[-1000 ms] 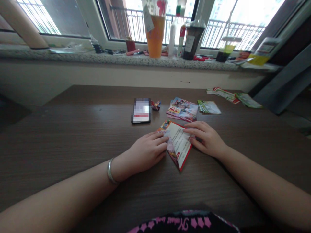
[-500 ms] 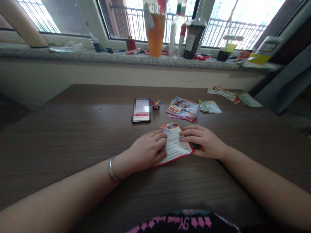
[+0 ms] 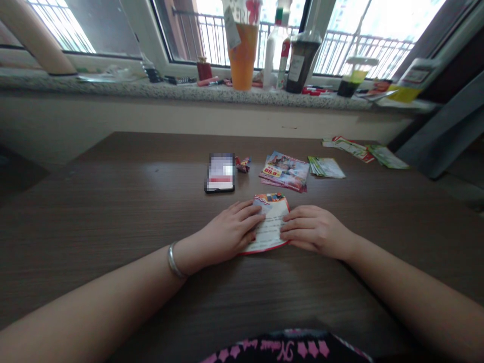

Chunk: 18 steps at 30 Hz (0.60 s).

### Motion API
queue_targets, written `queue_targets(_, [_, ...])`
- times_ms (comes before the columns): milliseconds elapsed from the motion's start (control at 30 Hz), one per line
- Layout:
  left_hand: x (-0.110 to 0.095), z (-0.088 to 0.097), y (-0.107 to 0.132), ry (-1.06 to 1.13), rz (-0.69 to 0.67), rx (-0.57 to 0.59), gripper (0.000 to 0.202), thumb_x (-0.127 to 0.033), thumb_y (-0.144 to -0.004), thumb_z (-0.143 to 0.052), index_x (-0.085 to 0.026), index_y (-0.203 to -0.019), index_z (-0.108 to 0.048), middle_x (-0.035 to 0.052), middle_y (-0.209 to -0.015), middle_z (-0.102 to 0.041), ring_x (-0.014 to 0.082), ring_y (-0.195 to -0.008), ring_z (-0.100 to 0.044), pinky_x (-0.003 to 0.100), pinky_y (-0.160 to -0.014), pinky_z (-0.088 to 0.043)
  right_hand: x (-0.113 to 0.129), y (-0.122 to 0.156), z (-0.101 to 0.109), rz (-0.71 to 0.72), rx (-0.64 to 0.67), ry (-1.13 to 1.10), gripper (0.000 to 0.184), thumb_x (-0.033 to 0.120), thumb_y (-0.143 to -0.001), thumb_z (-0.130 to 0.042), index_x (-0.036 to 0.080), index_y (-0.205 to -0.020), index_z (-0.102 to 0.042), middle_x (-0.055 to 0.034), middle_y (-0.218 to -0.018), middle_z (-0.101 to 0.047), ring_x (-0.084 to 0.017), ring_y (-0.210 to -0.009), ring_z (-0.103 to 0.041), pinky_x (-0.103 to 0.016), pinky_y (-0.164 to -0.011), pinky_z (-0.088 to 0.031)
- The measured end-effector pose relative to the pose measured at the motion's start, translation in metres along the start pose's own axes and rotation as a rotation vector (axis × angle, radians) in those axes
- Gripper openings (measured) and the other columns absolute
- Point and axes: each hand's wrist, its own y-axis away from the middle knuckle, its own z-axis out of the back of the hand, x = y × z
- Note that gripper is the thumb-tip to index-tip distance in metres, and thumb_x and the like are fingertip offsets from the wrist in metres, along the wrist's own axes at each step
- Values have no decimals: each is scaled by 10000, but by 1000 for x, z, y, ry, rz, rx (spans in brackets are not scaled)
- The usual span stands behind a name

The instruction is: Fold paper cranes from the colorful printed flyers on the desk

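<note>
A printed leaflet with a red edge, rows of text and a coloured picture strip along its far side lies on the table before me. My left hand, a silver bangle at its wrist, holds the left side with its fingers over the page. On the opposite side my right hand grips the right edge, fingers on top and close together. That edge looks slightly curved. Both hands hide parts of the sheet, and the right thumb is mostly out of sight.
Beyond the leaflet on the brown table lie a phone, a small wrapped candy, a stack of colourful flyers and green-edged cards. More paper strips rest far right. Drink cups and bottles line the windowsill.
My right hand has shifted slightly nearer to me and in over the leaflet's right edge. The leaflet has turned a little, and its right side is now curved.
</note>
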Motion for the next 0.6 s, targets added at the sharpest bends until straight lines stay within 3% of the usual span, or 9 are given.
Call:
queue_targets(100, [0, 1, 1, -5, 1, 40, 514, -398, -924, -491, -189, -1388, -423, 140, -1406, -447, 303, -1327, -379, 480, -1090, -331, 0, 2, -1, -19, 4, -19, 159, 269, -914, -553, 219, -993, -682, -16, -968, -728, -184, -970, -637, -349, -852, -494])
queue_targets(300, [4, -1, 2, -12, -86, 102, 546, -464, -966, -380, -246, -1461, -304, 45, -1531, -310, 282, -1421, -218, 473, -1148, -194, 4, 2, -2, -133, 31, -124, 173, 266, -918, -529, 184, -914, -681, -37, -828, -714, -164, -771, -645, -295, -698, -492])
queue_targets(433, [5, -2, 2, -14, -139, 122, 644, -568, -940, -367, -250, -1486, -242, 52, -1551, -254, 302, -1435, -173, 481, -1147, -156, 6, 0, -2, -251, 18, -273, 153, 272, -901, -556, 190, -851, -676, -15, -740, -696, -130, -687, -639, -244, -652, -473])
queue_targets(600, [2, -3, 1, -29, -121, 121, 520, -455, -988, -317, -269, -1472, -275, 29, -1547, -264, 273, -1436, -184, 472, -1140, -159, 6, -1, -6, -412, 15, -384, 147, 269, -887, -560, 192, -830, -671, -6, -732, -694, -110, -641, -621, -213, -613, -456])
